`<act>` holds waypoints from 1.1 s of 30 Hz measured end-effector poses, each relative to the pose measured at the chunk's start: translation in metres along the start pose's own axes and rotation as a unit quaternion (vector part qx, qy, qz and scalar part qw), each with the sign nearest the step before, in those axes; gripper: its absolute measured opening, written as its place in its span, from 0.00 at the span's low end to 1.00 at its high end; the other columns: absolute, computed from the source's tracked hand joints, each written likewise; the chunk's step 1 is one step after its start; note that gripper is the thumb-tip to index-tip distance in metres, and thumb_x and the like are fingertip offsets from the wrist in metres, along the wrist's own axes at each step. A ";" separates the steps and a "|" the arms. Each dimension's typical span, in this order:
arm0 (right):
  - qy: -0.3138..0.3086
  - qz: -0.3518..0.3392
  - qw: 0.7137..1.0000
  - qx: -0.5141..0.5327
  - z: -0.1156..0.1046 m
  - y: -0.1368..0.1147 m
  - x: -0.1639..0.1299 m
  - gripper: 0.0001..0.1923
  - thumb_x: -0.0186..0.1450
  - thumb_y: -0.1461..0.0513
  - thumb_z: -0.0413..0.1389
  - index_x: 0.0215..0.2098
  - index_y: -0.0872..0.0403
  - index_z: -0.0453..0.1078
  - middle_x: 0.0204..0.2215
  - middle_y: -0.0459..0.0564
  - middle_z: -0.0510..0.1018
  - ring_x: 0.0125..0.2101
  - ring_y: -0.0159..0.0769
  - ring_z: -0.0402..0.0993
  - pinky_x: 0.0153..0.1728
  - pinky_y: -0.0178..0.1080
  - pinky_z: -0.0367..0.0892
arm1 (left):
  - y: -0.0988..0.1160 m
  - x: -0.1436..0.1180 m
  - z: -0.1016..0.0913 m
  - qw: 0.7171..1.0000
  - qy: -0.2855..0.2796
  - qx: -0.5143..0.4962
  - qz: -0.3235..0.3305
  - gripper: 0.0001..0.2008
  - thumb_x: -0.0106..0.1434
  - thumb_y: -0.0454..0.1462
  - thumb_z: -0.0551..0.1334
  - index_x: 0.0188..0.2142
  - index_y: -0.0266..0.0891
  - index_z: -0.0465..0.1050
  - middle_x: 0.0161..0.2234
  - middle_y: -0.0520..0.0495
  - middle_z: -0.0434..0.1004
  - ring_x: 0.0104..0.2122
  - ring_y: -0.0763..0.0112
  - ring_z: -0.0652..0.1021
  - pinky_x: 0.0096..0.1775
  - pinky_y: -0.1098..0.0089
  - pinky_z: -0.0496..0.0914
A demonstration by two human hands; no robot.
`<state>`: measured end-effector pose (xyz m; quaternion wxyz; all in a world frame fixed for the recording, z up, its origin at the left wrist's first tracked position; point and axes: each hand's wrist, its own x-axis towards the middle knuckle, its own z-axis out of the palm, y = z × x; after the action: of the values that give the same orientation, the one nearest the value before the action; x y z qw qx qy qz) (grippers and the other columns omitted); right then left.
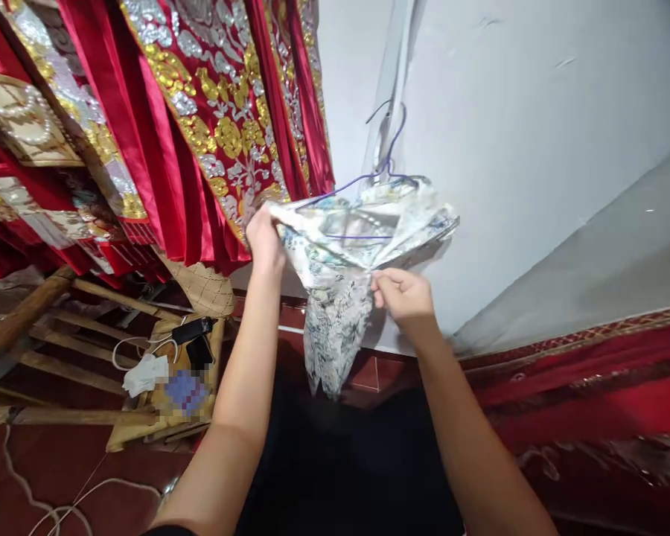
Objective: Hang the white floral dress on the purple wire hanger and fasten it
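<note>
Pale, blue-green patterned garment (pixel 340 283) draped on a purple wire hanger (pixel 362 182), hanging before a white wall (pixel 525 112). Left hand (pixel 265 242) fingers closed on the cloth's left edge; right hand (pixel 405 294) fingers pinched together on its gathered middle. Red embroidered costumes (pixel 201 112) hang left; red tiled floor (pixel 33 476) below.

- Small woven bamboo stool (pixel 161 428) on the dark red tiled floor (pixel 45 469).
- On its top: a crumpled white cloth (pixel 144 374) at the left edge, two black devices (pixel 193 330) (phones, perhaps) toward the far edge.
- White cord (pixel 61 506) trails over the floor.
</note>
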<state>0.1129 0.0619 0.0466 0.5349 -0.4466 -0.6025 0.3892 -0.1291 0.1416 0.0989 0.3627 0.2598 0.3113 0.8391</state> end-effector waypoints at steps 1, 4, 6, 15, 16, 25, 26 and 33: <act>-0.016 0.004 1.000 0.000 0.004 -0.003 -0.004 0.13 0.61 0.56 0.58 0.22 0.54 0.71 0.12 0.43 0.68 0.14 0.29 0.60 0.17 0.33 0.54 | -0.008 0.001 -0.009 0.996 0.028 -0.034 -0.074 0.06 0.66 0.32 0.60 0.32 0.35 0.73 0.30 0.49 0.76 0.35 0.73 0.78 0.44 0.73 0.71; -0.059 0.016 0.998 0.011 0.016 -0.005 -0.014 0.15 0.63 0.54 0.57 0.23 0.53 0.71 0.13 0.43 0.68 0.15 0.29 0.60 0.18 0.33 0.54 | -0.030 -0.015 -0.030 0.981 0.061 -0.065 -0.171 0.10 0.67 0.27 0.55 0.30 0.35 0.70 0.26 0.50 0.74 0.31 0.77 0.77 0.42 0.76 0.72; -0.050 0.016 0.998 0.032 0.020 -0.001 -0.025 0.16 0.66 0.53 0.55 0.25 0.54 0.71 0.15 0.43 0.69 0.17 0.29 0.60 0.19 0.33 0.55 | -0.040 -0.039 -0.044 0.978 0.063 -0.067 -0.186 0.11 0.67 0.27 0.54 0.29 0.36 0.68 0.25 0.51 0.72 0.29 0.79 0.76 0.42 0.77 0.72; 0.102 0.122 0.967 0.198 0.003 0.043 -0.089 0.17 0.64 0.50 0.57 0.25 0.52 0.68 0.14 0.42 0.65 0.16 0.29 0.55 0.19 0.34 0.50 | -0.057 -0.129 -0.112 0.947 -0.162 0.248 -0.124 0.12 0.58 0.42 0.67 0.26 0.35 0.72 0.25 0.53 0.71 0.27 0.75 0.71 0.34 0.75 0.67; 0.090 0.136 0.969 0.185 0.000 0.048 -0.092 0.17 0.64 0.50 0.57 0.24 0.52 0.68 0.14 0.43 0.65 0.16 0.30 0.55 0.19 0.35 0.50 | -0.056 -0.133 -0.111 0.946 -0.165 0.250 -0.122 0.12 0.59 0.43 0.67 0.27 0.36 0.73 0.25 0.53 0.71 0.27 0.75 0.70 0.33 0.75 0.66; 0.058 0.111 0.991 0.057 0.002 0.048 -0.091 0.27 0.63 0.38 0.52 0.31 0.52 0.74 0.29 0.52 0.77 0.34 0.44 0.72 0.36 0.42 0.66 | -0.032 -0.194 -0.039 0.953 -0.235 0.072 -0.180 0.13 0.64 0.46 0.64 0.40 0.39 0.74 0.36 0.47 0.77 0.33 0.71 0.75 0.37 0.72 0.69; 0.041 0.115 0.987 0.106 0.006 0.043 -0.090 0.30 0.64 0.36 0.50 0.36 0.52 0.76 0.33 0.53 0.79 0.40 0.47 0.73 0.40 0.43 0.67 | -0.029 -0.202 -0.033 0.945 -0.266 0.096 -0.165 0.12 0.66 0.46 0.63 0.40 0.39 0.74 0.37 0.46 0.77 0.35 0.69 0.76 0.39 0.71 0.69; -0.118 0.179 0.920 0.327 0.014 0.012 -0.071 0.34 0.61 0.36 0.53 0.50 0.52 0.74 0.37 0.54 0.81 0.45 0.48 0.77 0.45 0.46 0.71 | 0.007 -0.197 -0.020 0.859 -0.433 0.273 0.000 0.14 0.69 0.42 0.58 0.52 0.44 0.73 0.53 0.42 0.75 0.60 0.57 0.69 0.62 0.60 0.59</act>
<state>0.1027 -0.0025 0.0120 0.4974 -0.2984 -0.4104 0.7037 -0.0268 -0.0210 0.0486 0.3752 0.6857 0.3393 0.5235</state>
